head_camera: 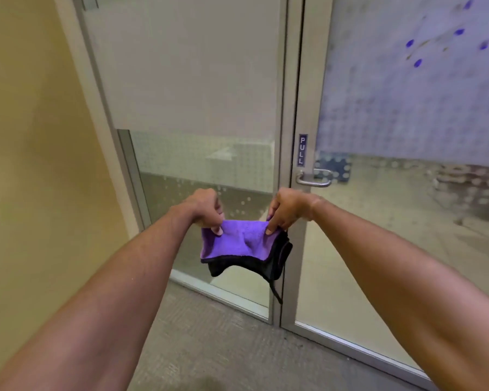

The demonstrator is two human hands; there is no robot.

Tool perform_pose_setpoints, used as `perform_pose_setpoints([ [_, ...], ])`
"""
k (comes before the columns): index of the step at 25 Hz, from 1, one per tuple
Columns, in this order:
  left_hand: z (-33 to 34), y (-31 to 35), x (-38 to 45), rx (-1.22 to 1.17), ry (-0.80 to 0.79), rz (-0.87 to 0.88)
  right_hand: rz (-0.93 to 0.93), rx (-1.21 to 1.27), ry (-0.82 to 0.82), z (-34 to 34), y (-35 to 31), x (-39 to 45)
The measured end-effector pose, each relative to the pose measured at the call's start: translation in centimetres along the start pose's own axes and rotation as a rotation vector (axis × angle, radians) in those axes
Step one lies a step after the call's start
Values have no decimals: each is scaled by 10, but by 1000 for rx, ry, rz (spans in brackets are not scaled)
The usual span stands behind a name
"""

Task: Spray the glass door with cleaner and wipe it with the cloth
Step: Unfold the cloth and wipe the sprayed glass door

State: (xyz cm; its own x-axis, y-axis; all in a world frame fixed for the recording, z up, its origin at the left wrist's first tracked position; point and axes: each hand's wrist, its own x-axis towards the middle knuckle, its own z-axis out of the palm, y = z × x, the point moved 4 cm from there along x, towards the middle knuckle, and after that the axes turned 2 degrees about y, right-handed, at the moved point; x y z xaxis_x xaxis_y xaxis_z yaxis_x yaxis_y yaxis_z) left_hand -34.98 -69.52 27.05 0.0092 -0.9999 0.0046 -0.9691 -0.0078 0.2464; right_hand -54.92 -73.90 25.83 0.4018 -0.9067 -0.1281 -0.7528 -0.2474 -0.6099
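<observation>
A purple cloth point(237, 244) with a black underside and black edging hangs folded between both hands, in front of the doors. My left hand point(206, 210) pinches its upper left corner and my right hand point(285, 213) pinches its upper right corner. The glass door point(407, 108) on the right has a frosted dotted upper panel, a metal frame, a lever handle point(314, 179) and a "PULL" sign point(302, 150). A second frosted glass panel point(192, 80) stands to its left. No spray bottle is in view.
A yellow wall point(34, 136) runs along the left. Grey carpet point(209, 348) covers the floor below the door frames. The metal post point(287, 108) between the two glass panels is directly behind the cloth.
</observation>
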Motion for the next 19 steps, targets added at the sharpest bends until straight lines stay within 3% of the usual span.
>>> perform_pose_setpoints([
  [8, 25, 112, 116, 10, -108, 302, 202, 57, 145, -91, 98, 2],
  [19, 7, 248, 232, 84, 76, 799, 381, 282, 380, -173, 186, 7],
])
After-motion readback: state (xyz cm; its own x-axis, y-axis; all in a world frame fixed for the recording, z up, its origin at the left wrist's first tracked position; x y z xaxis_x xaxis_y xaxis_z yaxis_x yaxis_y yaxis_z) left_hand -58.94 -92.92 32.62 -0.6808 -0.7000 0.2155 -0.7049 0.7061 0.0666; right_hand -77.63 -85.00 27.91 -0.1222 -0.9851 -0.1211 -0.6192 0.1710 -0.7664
